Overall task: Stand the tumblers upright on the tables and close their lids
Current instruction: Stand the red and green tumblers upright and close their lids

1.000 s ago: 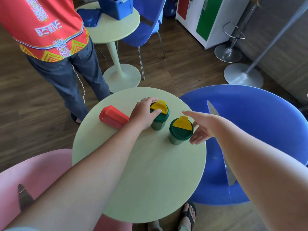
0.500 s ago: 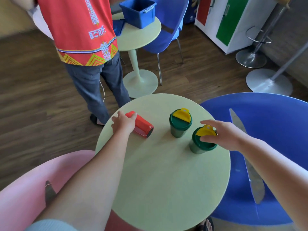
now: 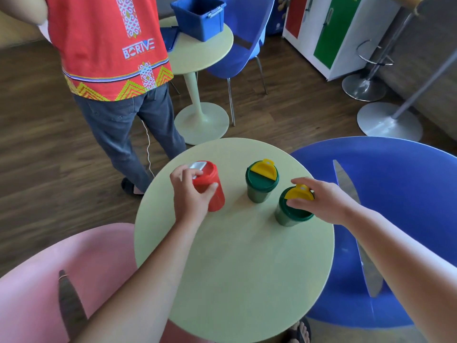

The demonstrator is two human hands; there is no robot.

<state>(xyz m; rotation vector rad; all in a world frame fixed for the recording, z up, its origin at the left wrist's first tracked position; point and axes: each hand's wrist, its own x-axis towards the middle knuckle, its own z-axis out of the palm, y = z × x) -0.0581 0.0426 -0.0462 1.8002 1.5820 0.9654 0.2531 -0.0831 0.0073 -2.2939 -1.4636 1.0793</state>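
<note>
A red tumbler (image 3: 213, 191) stands nearly upright on the round pale-green table (image 3: 235, 256), with my left hand (image 3: 190, 191) wrapped around its upper part. A silvery patch shows at its top. Two green tumblers with yellow lid flaps stand upright to its right. The middle green tumbler (image 3: 261, 181) is untouched and its flap lies flat. My right hand (image 3: 321, 199) rests on the yellow flap of the right green tumbler (image 3: 291, 211), fingers on the lid.
A person in a red shirt and jeans (image 3: 118, 82) stands at the table's far left. A blue chair (image 3: 395, 219) is on the right, a pink chair (image 3: 61, 280) at the near left. Behind stands another table (image 3: 197, 53) with a blue bin (image 3: 199, 17).
The red tumbler lay on its side before; my left hand has tipped it up to nearly upright. My right hand stays on the right green tumbler's lid.
</note>
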